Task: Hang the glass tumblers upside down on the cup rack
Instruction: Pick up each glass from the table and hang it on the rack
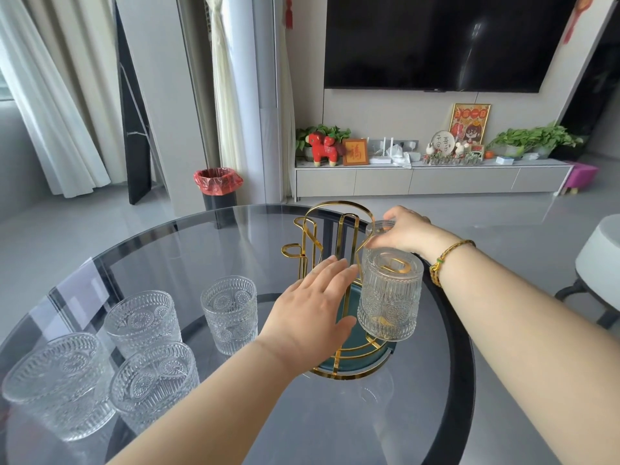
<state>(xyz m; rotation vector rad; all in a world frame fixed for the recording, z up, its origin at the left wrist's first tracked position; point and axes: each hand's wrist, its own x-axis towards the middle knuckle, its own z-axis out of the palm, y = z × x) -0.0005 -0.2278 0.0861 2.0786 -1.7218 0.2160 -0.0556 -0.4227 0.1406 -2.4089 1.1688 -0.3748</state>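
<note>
While four embossed glass tumblers (231, 313) stand upright at the left of the round smoked-glass bench (385, 427), one inverted tumbler (389, 297) hangs on the gold wire cup rack (335, 229). Right hand (402, 233) apparently grips another tumbler (379, 229) behind; left hand (315, 307) rests open, empty.
</note>
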